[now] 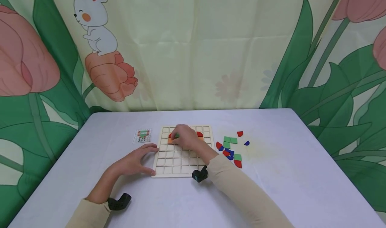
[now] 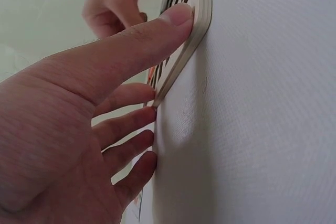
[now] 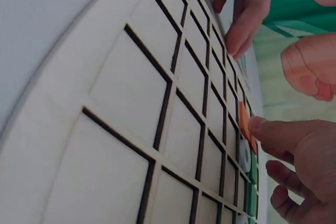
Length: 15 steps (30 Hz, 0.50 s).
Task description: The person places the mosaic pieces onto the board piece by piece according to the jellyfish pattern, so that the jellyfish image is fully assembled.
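Note:
A pale wooden grid board (image 1: 173, 170) lies on the table, with red, green and orange pieces in its upper rows. My left hand (image 1: 134, 161) rests at its left side; in the left wrist view the thumb of that hand (image 2: 79, 87) lies on the board's rim (image 2: 202, 22), fingertips along the edge. Over the upper left cells is my right hand (image 1: 188, 139). In the right wrist view its thumb (image 3: 273, 129) touches an orange piece (image 3: 243, 118) in the grid, the other fingers bent below and apart from the thumb. The hand partly covers the upper rows.
Left of the board lies a small card (image 1: 142, 135) with a coloured figure on a grid. Loose pieces lie to the right: green squares (image 1: 233, 140), red pieces (image 1: 237, 163) and blue pieces (image 1: 247, 143). A printed curtain (image 1: 193, 54) hangs behind the table (image 1: 271, 174).

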Available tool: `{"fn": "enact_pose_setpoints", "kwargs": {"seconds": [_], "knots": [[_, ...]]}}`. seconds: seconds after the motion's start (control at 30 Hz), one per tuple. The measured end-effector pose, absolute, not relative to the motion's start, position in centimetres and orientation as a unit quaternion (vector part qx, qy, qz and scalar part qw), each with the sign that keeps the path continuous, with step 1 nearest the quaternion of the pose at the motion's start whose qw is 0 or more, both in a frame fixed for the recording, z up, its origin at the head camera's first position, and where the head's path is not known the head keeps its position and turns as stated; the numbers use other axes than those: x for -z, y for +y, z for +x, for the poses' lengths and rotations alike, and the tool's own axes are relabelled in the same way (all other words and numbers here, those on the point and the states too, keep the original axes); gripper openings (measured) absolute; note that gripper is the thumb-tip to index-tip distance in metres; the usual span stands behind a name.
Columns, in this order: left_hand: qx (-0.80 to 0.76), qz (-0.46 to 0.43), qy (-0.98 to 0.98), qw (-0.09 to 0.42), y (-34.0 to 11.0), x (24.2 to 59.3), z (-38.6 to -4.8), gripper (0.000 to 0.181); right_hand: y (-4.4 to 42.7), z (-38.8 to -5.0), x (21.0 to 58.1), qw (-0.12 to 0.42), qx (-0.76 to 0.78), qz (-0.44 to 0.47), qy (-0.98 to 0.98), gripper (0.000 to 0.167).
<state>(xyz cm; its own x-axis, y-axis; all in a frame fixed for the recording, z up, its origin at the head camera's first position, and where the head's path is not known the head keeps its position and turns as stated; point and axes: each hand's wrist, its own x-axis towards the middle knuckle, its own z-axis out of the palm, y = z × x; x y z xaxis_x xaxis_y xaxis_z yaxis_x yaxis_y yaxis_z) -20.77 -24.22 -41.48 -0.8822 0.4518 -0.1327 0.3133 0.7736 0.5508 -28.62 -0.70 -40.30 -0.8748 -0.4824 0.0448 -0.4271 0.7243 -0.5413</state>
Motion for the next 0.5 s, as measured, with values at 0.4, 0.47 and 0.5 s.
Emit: {"fn": "enact_pose_setpoints", "kwargs": {"seconds": [0.4, 0.47, 0.5], "knots": [[-0.264, 0.193, 0.935, 0.136, -23.9, 41.5, -20.7, 0.086, 2.8, -28.4, 40.0, 0.035, 0.327, -0.242, 0.913, 0.016], [-0.264, 0.190, 0.936, 0.136, -23.9, 41.6, -20.7, 0.087, 3.3, -28.2, 40.3, 0.032, 0.329, -0.235, 0.914, 0.016], [-0.265, 0.188, 0.936, 0.136, -23.8, 41.6, -20.7, 0.087, 3.6, -28.2, 40.4, 0.031, 0.332, -0.231, 0.914, 0.016]]}}
